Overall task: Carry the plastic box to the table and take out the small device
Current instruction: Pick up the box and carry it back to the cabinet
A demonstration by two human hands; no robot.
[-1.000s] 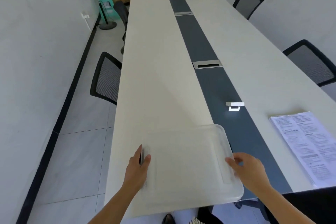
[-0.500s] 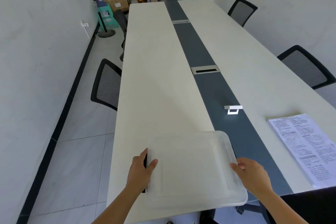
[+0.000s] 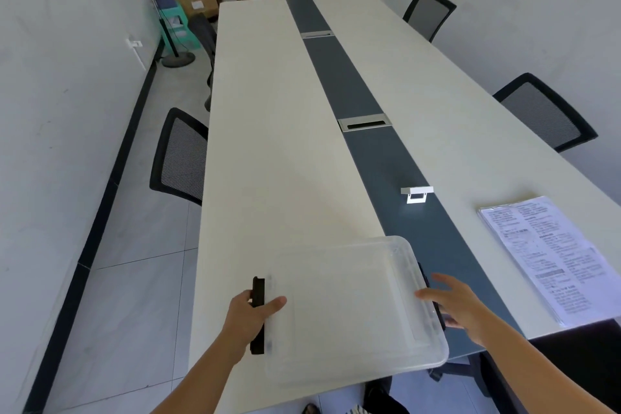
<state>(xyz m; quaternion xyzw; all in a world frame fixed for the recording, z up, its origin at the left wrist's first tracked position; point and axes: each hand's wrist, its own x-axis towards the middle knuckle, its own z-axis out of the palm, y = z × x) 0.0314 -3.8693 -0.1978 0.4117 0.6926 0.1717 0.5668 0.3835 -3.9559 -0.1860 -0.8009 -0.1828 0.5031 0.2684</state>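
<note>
A clear plastic box (image 3: 342, 306) with its lid on rests on the near end of the long white table (image 3: 275, 144), its near edge overhanging the table end. My left hand (image 3: 248, 316) grips the black latch (image 3: 258, 292) on the box's left side, thumb lying on the lid. At the box's right edge is my right hand (image 3: 460, 309), fingers spread beside the right black latch (image 3: 424, 276). The frosted lid hides the inside, so no small device is visible.
A stack of printed papers (image 3: 554, 255) lies right of the box. A small silver bracket (image 3: 416, 194) stands on the dark centre strip beyond it. Black mesh chairs (image 3: 183, 158) (image 3: 544, 111) line both table sides. A wall runs along the left.
The left black latch now shows more in my left hand. My right hand's fingers have spread at the right edge. The box sits about where it was.
</note>
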